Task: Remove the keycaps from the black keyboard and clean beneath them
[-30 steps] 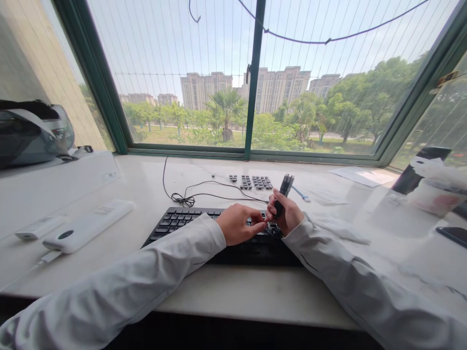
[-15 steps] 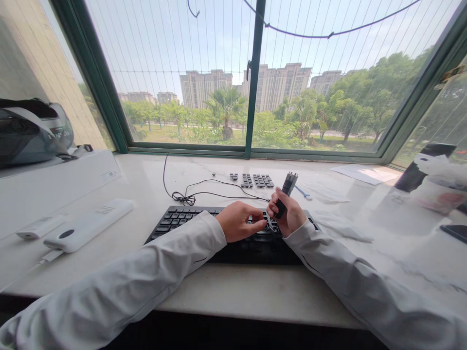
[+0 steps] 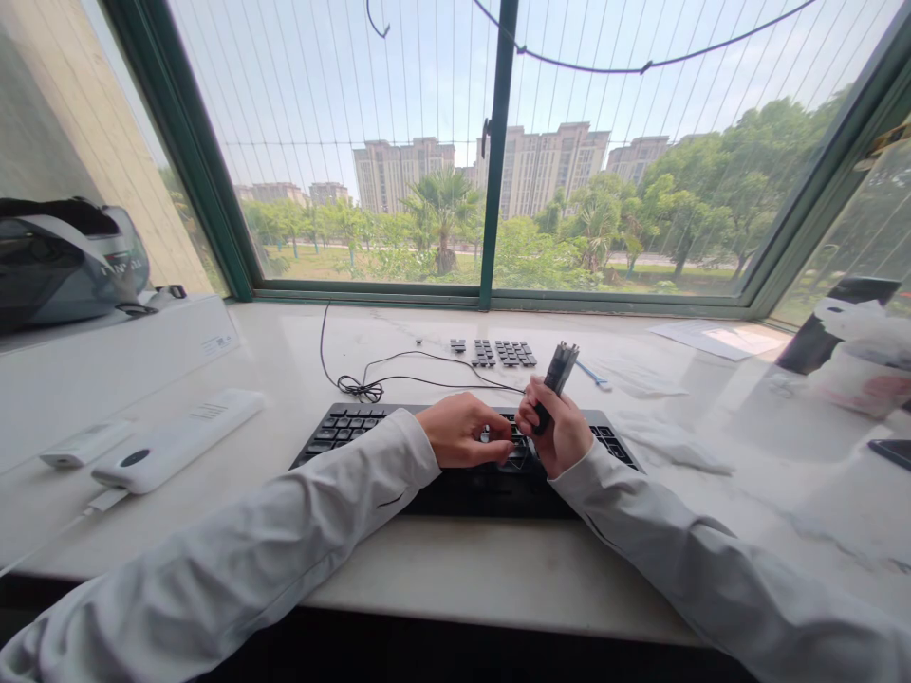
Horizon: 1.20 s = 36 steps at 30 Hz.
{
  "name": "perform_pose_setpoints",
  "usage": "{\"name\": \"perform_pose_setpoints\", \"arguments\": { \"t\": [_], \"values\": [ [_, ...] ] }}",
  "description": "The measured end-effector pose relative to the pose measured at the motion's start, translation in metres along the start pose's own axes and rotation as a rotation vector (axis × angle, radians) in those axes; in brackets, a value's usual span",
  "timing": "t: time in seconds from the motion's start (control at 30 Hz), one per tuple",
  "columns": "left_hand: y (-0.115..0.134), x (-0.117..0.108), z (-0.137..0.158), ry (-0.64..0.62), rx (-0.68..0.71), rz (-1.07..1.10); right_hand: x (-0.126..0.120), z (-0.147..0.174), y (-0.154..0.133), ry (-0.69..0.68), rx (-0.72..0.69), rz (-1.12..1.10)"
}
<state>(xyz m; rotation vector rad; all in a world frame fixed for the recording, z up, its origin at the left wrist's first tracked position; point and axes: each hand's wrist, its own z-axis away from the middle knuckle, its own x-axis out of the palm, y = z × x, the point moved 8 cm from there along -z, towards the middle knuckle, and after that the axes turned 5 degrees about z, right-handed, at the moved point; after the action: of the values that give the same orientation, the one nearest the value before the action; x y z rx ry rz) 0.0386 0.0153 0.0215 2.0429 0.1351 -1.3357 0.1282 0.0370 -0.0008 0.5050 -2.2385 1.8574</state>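
Note:
A black keyboard lies in front of me, with bare key sockets at its right end. My right hand is closed around a black keycap puller, held tilted with its pronged end up. Thin wires show at its lower end, over the keys. My left hand hovers low over the keyboard beside the wires, thumb and fingertips brought together. Whatever is between them is too small to make out. Behind the keyboard, loose black keycaps lie in neat groups.
A coiled black cable runs behind the keyboard. To the right are a thin blue stick, clear plastic bags and a phone. A white power bank and a white box are at left.
My left fingertips have shifted slightly left and down on the keyboard. The right hand, still around the puller, has moved a little left and lower.

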Motion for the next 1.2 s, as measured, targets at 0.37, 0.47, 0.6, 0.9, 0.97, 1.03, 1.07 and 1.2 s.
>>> {"name": "perform_pose_setpoints", "arguments": {
  "t": [0.37, 0.47, 0.6, 0.9, 0.97, 1.03, 1.07, 1.2],
  "values": [
    [-0.011, 0.0, -0.006, 0.136, 0.02, -0.063, 0.016, 0.007, -0.007, -0.088, -0.229, 0.486],
    [-0.01, 0.003, -0.007, 0.177, 0.021, -0.036, 0.011, 0.009, -0.012, 0.008, -0.302, 0.559],
    [-0.007, 0.003, -0.006, 0.211, 0.018, -0.037, 0.008, 0.012, -0.016, 0.062, -0.382, 0.62],
    [-0.014, 0.003, -0.006, 0.223, -0.059, -0.067, 0.008, 0.024, -0.024, 0.142, -0.504, 0.758],
    [-0.013, 0.004, -0.006, 0.225, -0.056, -0.083, 0.01, 0.03, -0.026, 0.154, -0.543, 0.795],
    [-0.012, 0.003, -0.006, 0.236, -0.037, -0.078, 0.01, 0.034, -0.027, 0.151, -0.562, 0.773],
    [-0.011, 0.002, -0.006, 0.245, -0.026, -0.062, 0.01, 0.036, -0.029, 0.141, -0.57, 0.754],
    [-0.015, -0.006, -0.007, 0.282, -0.031, 0.098, 0.003, 0.032, -0.044, 0.106, -0.56, 0.67]
  ]
}}
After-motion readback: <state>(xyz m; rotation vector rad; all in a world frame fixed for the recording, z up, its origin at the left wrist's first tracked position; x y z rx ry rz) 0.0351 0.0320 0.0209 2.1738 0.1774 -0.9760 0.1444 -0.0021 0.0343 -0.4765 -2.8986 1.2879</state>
